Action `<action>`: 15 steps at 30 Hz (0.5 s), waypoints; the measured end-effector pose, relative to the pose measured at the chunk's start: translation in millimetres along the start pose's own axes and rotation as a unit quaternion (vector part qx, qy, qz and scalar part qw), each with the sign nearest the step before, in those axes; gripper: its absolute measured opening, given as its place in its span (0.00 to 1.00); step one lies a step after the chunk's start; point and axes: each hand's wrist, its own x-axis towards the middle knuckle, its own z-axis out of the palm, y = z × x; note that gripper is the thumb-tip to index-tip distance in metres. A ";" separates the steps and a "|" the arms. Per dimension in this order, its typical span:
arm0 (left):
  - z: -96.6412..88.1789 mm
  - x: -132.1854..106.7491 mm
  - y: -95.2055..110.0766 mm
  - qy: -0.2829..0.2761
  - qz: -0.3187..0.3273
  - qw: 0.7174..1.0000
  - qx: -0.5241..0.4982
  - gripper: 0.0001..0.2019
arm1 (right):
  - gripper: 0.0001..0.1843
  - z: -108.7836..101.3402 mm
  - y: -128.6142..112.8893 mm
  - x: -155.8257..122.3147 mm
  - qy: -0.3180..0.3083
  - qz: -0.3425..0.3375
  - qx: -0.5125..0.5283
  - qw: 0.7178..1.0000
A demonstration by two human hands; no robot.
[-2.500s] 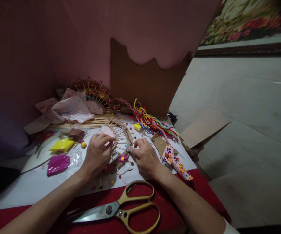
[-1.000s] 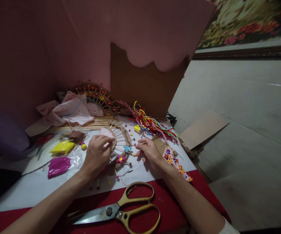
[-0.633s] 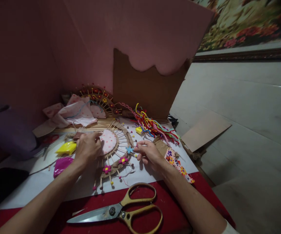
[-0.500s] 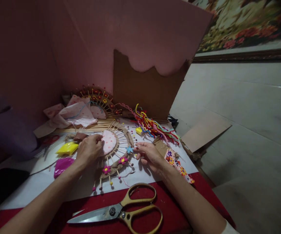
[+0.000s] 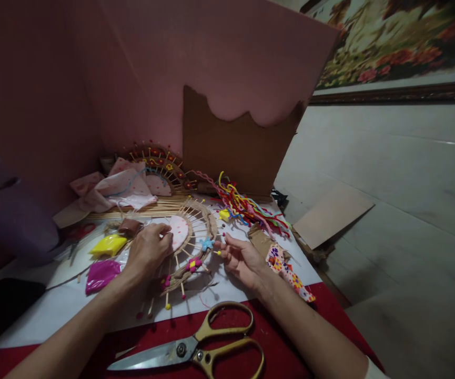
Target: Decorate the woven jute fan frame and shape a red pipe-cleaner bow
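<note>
A half-round, fan-shaped craft piece [image 5: 210,223] of thin sticks, brown bands and a pink dotted centre lies in front of me, its near end tilted up off the table. Beads tip its sticks. My left hand [image 5: 150,250] is closed on its straight side, beside the dotted centre; the fingertips are partly hidden. On the outer band sit a light blue flower [image 5: 206,243] and a magenta flower [image 5: 193,264] with a yellow middle. My right hand [image 5: 245,261] is near the blue flower, fingers loosely curled and apart, with nothing visible in them.
Large scissors [image 5: 188,347] lie at the front on red cloth. Left are yellow [image 5: 108,245] and magenta clay packs [image 5: 103,276]. Coloured pipe cleaners [image 5: 251,208] and flowered fabric [image 5: 290,273] lie right. A similar fan [image 5: 160,158] and cut cardboard [image 5: 235,152] stand behind.
The craft piece has turned slightly, and its near end has tilted up in my left hand. My right hand has shifted slightly down, its fingers a little more curled.
</note>
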 end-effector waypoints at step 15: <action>4.9 -7.7 8.2 -0.005 0.035 0.998 -0.054 0.13 | 0.13 -0.2 10.3 4.4 0.001 -0.100 -0.096 0.990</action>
